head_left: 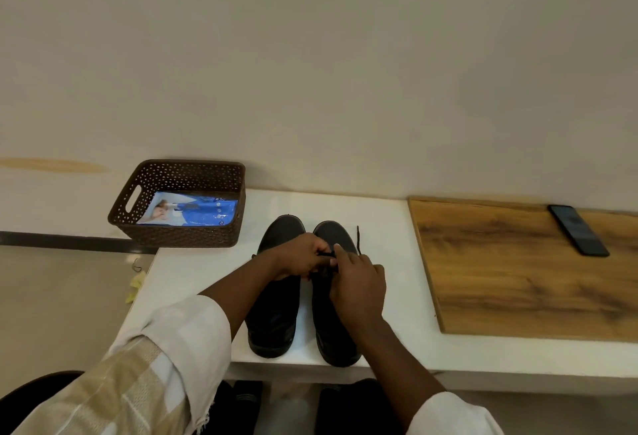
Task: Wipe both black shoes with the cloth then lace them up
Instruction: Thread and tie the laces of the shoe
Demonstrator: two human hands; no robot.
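Observation:
Two black shoes stand side by side on the white table [379, 227], toes pointing away from me. The left shoe [276, 313] is partly covered by my left forearm. Over the lacing area of the right shoe [336, 331] both my hands meet. My left hand [300, 256] pinches a black lace [358, 239] at the shoe's tongue. My right hand [357, 284] holds the lace from the other side, fingers curled. One loose lace end sticks up past the right shoe's toe. No cloth shows.
A brown perforated basket [179, 234] holding a blue and white packet [193, 210] sits at the table's back left. A wooden board [518, 279] lies to the right with a black phone [578, 229] on its far corner. A wall rises behind.

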